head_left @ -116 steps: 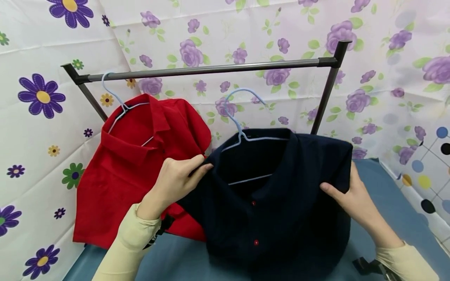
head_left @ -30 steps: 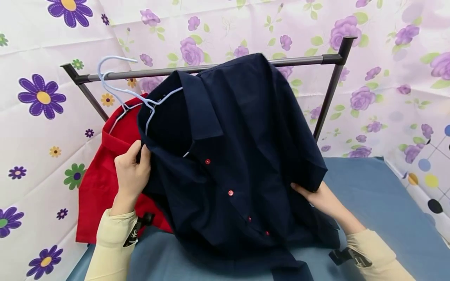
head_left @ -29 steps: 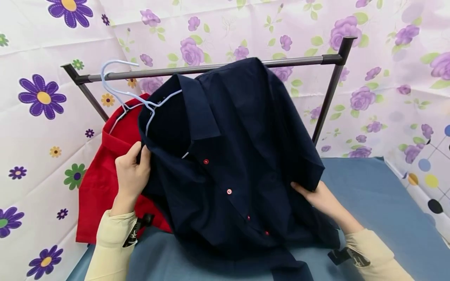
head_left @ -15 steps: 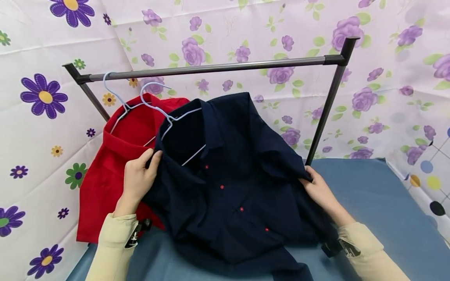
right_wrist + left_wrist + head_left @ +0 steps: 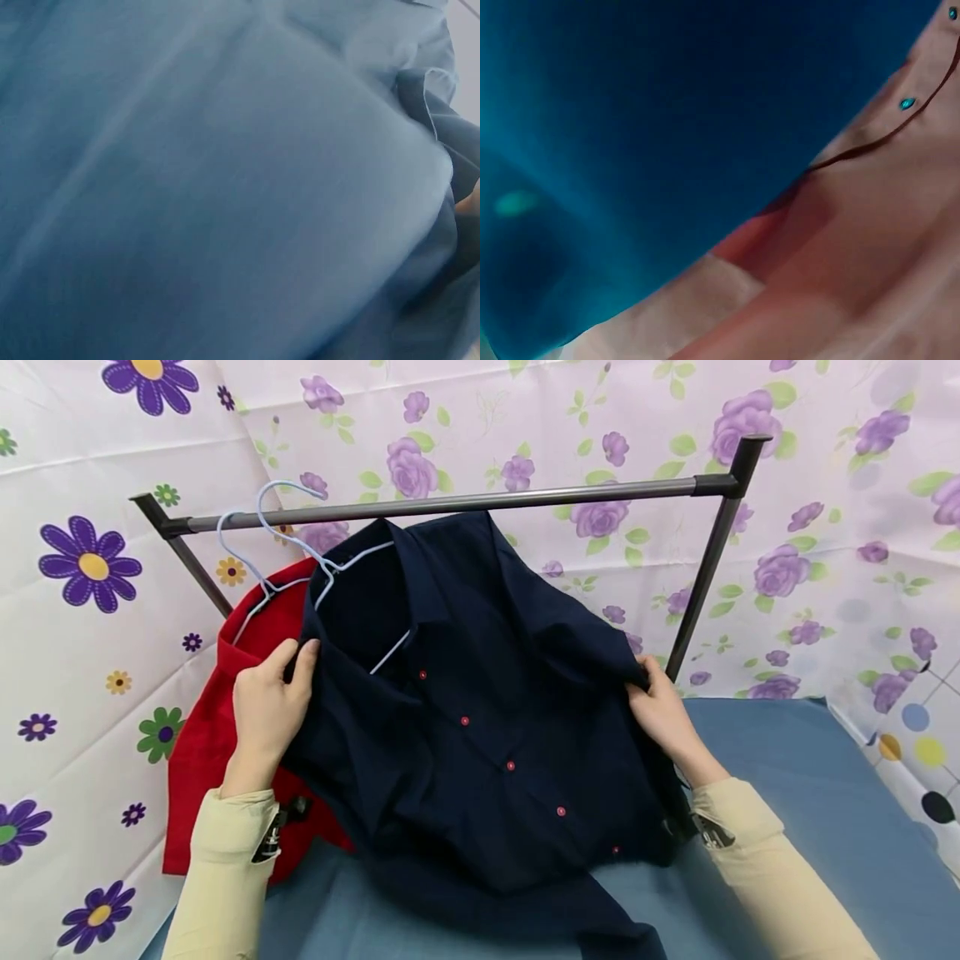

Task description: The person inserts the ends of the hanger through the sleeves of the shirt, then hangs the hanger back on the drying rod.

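A navy shirt (image 5: 487,643) with red buttons hangs on a light blue hanger (image 5: 324,560) in the head view. My left hand (image 5: 268,702) grips it at the shoulder on the left, thumb on top. At the other side my right hand (image 5: 667,718) pinches the sleeve. The hanger's hook rises to the height of the dark metal rail (image 5: 525,502); whether it sits over the rail I cannot tell. Behind, a red shirt (image 5: 198,760) hangs from the rail on a similar hanger, partly covered. Blurred cloth fills both wrist views; a bit of skin shows at the right wrist view's edge.
The rack's upright post (image 5: 708,577) stands behind the navy shirt on the right. Blue cloth (image 5: 795,793) covers the surface below. Flower-printed sheets (image 5: 465,435) hang behind the rack and along the left.
Over the last second the navy shirt dipped below the rail, then rose again with its hook. My right hand moved up along the sleeve side; my left hand kept its grip.
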Motion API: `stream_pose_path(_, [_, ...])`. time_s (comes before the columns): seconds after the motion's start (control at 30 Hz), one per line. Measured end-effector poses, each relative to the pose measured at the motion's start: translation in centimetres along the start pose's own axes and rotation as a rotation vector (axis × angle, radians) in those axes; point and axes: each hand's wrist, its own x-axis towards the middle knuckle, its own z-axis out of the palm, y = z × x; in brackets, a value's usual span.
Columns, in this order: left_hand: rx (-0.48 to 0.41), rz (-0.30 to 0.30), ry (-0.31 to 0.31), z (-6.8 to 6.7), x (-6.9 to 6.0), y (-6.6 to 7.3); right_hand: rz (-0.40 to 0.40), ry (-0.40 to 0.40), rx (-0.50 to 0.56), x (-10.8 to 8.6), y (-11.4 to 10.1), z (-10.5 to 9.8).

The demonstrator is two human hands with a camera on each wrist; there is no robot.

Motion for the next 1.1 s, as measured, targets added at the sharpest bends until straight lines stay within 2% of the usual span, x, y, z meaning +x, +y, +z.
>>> stream_pose_path(0.17, [0.053,-0.047,-0.032,-0.7,0.9,-0.1,-0.039,0.038,-0.089,2.3,-1.6,-0.1])
stream_pose_path(0.3, [0.095,-0.09,-0.051,-1.1,1.0,-0.6,-0.093,0.052,-0.115,4.0,-2.2,0.7])
stream_pose_path(0.43, [0.145,-0.144,-0.071,-1.3,1.0,-1.2,-0.125,0.044,-0.122,5.4,-1.9,2.0])
stream_pose_path(0.57, [0.184,-0.185,-0.103,-1.6,1.0,-1.7,-0.107,0.017,-0.148,6.4,-1.3,3.2])
stream_pose_path(0.87, [0.264,-0.24,-0.171,-2.4,0.9,-2.3,-0.142,-0.003,-0.217,8.7,-0.4,5.5])
stream_pose_path(1.1, [0.289,-0.215,-0.199,-2.0,0.6,-2.6,-0.105,-0.014,-0.284,8.7,1.2,7.9])
